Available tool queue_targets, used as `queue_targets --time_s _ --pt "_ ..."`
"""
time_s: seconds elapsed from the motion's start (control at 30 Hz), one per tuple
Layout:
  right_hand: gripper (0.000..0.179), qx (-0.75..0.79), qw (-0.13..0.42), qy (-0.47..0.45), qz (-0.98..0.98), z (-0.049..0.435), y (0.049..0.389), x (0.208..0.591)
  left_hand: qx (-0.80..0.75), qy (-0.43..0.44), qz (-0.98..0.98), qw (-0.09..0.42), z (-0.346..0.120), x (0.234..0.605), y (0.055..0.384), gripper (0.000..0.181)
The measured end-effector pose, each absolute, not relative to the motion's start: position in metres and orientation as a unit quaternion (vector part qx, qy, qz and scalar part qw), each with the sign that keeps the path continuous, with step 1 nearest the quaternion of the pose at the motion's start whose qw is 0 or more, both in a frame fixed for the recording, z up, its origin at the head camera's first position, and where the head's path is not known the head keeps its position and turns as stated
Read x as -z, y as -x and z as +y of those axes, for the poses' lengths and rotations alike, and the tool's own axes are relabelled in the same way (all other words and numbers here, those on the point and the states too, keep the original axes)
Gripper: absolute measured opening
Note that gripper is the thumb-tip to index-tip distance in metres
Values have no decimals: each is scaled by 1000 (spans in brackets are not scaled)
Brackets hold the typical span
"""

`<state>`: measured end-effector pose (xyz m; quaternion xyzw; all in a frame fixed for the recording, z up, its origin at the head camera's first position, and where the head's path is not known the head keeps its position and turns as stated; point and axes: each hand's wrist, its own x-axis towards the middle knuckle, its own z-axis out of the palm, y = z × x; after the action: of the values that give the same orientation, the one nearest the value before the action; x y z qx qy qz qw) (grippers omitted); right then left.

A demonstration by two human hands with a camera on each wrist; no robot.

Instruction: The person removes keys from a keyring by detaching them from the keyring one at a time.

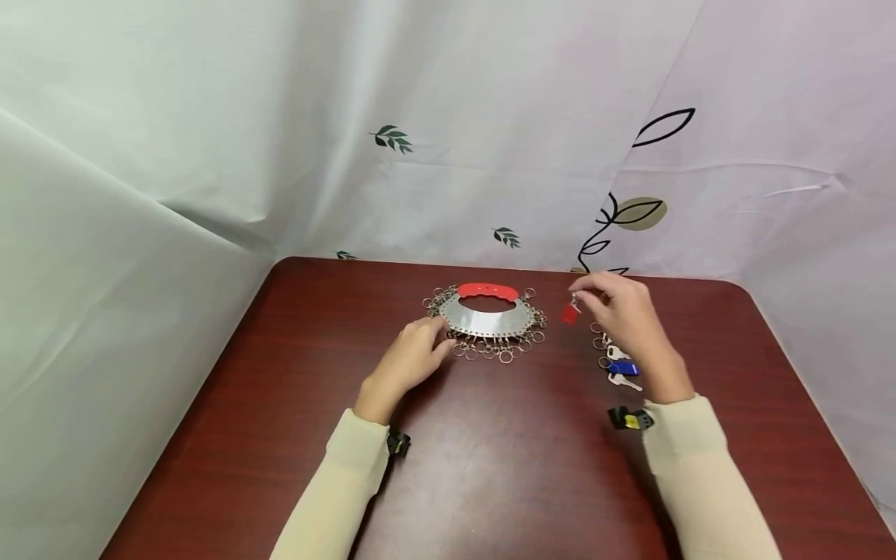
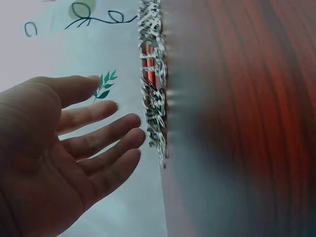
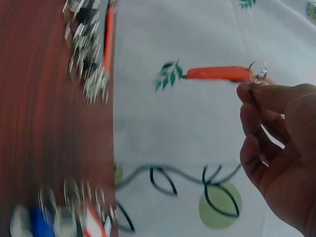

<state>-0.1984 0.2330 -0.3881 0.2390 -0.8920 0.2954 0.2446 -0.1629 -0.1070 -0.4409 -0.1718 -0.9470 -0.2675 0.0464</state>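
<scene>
In the head view, a silver metal key ring holder [image 1: 483, 322] with a red handle [image 1: 488, 291] lies on the table, its curved edge lined with split rings and clips. My left hand [image 1: 409, 354] is at its left front edge. The left wrist view shows that hand with fingers loosely extended, nothing in them. Off to the right of the holder, my right hand [image 1: 628, 313] is raised above the table. Its thumb and forefinger pinch the metal ring [image 3: 258, 71] of a red key tag [image 3: 217, 73], which hangs from the fingertips in the head view.
Below my right hand lie several keys [image 1: 623, 381] with rings, along with a blue key tag [image 1: 623, 367]. The dark red wooden table [image 1: 294, 420] meets a white curtain [image 1: 434, 194] with leaf prints at its back edge.
</scene>
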Motion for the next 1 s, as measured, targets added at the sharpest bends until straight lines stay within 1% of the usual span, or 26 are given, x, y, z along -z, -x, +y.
queue_targets --time_s 0.13,0.27,0.43,0.57,0.8,1.0 --pt "15 -268 231 -254 -900 261 193 388 259 179 -947 59 -114 439 160 33" --pt "21 -242 224 -286 -900 283 187 393 240 184 -951 67 -124 439 155 40" --pt "31 -200 222 -332 -895 305 179 400 220 188 -954 80 -138 441 151 45" --pt "35 -151 210 -369 -893 319 170 401 206 192 -955 93 -149 441 148 48" --pt "35 -53 178 -417 -890 332 150 398 160 228 -953 114 -162 440 143 50" --pt "41 47 144 -446 -882 321 142 396 126 261 -949 126 -165 439 138 51"
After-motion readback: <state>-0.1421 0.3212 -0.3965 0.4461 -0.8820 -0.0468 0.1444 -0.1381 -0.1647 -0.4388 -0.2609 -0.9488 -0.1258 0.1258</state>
